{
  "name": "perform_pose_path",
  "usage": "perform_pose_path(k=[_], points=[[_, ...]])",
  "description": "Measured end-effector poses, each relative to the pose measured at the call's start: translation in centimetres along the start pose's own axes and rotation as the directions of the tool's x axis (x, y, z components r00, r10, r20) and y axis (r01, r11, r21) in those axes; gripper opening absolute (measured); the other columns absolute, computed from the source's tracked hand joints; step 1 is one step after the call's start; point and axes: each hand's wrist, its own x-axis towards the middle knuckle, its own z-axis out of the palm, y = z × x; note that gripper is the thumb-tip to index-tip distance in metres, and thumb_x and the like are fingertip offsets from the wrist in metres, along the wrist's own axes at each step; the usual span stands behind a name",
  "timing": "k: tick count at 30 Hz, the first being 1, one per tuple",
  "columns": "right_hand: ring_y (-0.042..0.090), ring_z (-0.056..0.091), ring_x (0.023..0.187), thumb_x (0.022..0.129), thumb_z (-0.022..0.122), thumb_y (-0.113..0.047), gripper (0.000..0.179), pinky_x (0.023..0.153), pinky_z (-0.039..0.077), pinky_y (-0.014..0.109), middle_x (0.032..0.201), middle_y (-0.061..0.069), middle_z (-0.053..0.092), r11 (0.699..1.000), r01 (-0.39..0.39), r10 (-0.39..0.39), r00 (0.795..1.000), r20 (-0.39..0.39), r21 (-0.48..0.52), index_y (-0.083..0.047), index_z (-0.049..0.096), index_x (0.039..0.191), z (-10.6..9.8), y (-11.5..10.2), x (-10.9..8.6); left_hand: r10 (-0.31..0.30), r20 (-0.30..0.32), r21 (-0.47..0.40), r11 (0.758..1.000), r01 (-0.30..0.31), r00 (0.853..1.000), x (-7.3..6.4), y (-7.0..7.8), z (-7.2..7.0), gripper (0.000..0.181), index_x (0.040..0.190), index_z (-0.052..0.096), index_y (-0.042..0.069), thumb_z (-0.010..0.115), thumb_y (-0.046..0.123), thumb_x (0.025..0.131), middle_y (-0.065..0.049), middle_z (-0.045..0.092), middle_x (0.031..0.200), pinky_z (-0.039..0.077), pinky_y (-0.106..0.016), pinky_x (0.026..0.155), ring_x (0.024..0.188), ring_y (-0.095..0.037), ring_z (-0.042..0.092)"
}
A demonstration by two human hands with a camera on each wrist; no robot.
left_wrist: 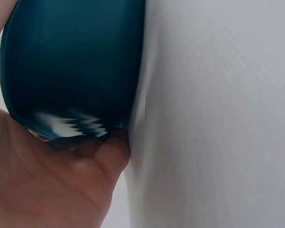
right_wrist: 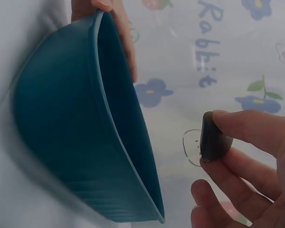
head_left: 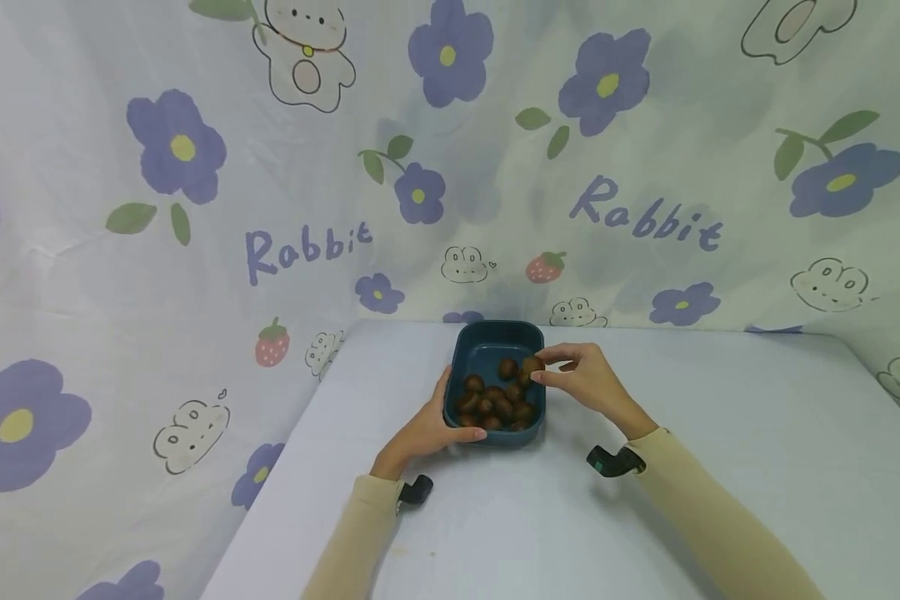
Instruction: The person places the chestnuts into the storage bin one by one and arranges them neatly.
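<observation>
A deep teal plastic box (head_left: 487, 353) with rounded corners stands on the table. Brown chestnuts (head_left: 502, 407) lie heaped in its near half. My left hand (head_left: 429, 427) grips the box at its near left corner, thumb at the near side and fingers along the left wall; the left wrist view shows the palm against the box's outside. Over the right rim, my right hand (head_left: 589, 379) pinches one chestnut (right_wrist: 215, 137) between thumb and fingertips. That chestnut has one flattish side and is clear of the box wall in the right wrist view.
A white cloth covers the table (head_left: 720, 417). Behind it hangs a pale curtain (head_left: 495, 167) printed with purple flowers, rabbits and strawberries. Small black cameras sit on the left wrist (head_left: 417, 490) and the right wrist (head_left: 613, 461).
</observation>
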Motion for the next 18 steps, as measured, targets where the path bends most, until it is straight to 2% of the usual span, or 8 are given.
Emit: perform_pose_path(k=[5,8,13,18], points=[[0.034,0.069,0.116,0.089,0.082,-0.022,0.036,0.101,0.055,0.052,0.120,0.016,0.076,1.000,0.013,-0.013,1.000,0.021,0.003,-0.003,0.076,0.118,0.8,-0.2,1.2,0.004,0.006,-0.005,1.000,-0.004,1.000,-0.1,0.2,-0.1,0.138,0.167,-0.010,0.028,0.087,0.061,0.074,-0.009,0.020,0.174,0.027,-0.064,0.124,0.157,-0.035,0.030],[0.035,0.068,0.118,0.088,0.083,-0.023,0.037,0.105,0.052,0.056,0.121,0.016,0.076,1.000,0.006,-0.006,0.999,0.037,0.010,-0.003,0.076,0.119,1.1,-0.4,1.8,-0.001,0.009,-0.003,1.000,0.001,1.000,-0.1,0.2,-0.1,0.139,0.167,-0.011,0.027,0.087,0.062,0.074,-0.010,0.018,0.174,0.026,-0.065,0.124,0.157,-0.035,0.029],[0.035,0.069,0.118,0.088,0.083,-0.024,0.037,0.104,0.053,0.054,0.120,0.016,0.077,1.000,0.005,-0.004,0.998,0.055,-0.005,-0.003,0.077,0.118,1.6,-0.7,3.0,-0.012,0.014,-0.002,1.000,0.012,1.000,-0.2,0.1,-0.1,0.138,0.166,-0.011,0.030,0.086,0.063,0.074,-0.007,0.017,0.174,0.026,-0.065,0.124,0.158,-0.035,0.028],[0.030,0.070,0.111,0.088,0.083,-0.028,0.038,0.094,0.059,0.045,0.122,0.014,0.076,0.999,-0.039,0.040,0.995,0.087,-0.017,-0.006,0.077,0.118,2.1,-1.0,4.1,-0.022,0.011,0.002,1.000,0.022,1.000,-0.2,0.1,-0.1,0.136,0.166,-0.012,0.032,0.085,0.064,0.075,-0.007,0.016,0.175,0.026,-0.066,0.124,0.158,-0.035,0.027]])
